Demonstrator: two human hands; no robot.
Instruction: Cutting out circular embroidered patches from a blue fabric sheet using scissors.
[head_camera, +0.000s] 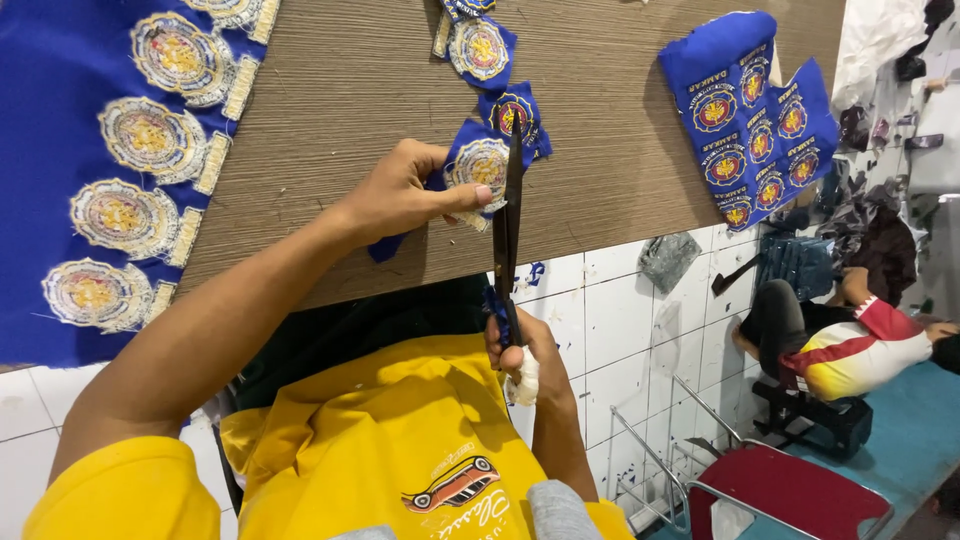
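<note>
My left hand (405, 192) pinches a blue cloth piece with a round gold embroidered badge (478, 165) over the front edge of a brown wood-grain table (350, 90). My right hand (525, 355), with a white bandage on one finger, grips the handles of black scissors (511, 215). The blades point away from me and sit against the right edge of the held badge. A second badge (512, 112) lies just behind the scissor tips.
A long blue cloth strip with several gold badges (100, 170) covers the table's left. A blue sheet of smaller badges (755, 120) lies at the right, another cut badge (478, 48) at the back. A person in red, white and yellow (850, 345) sits on the floor; a red chair (790, 490) stands near.
</note>
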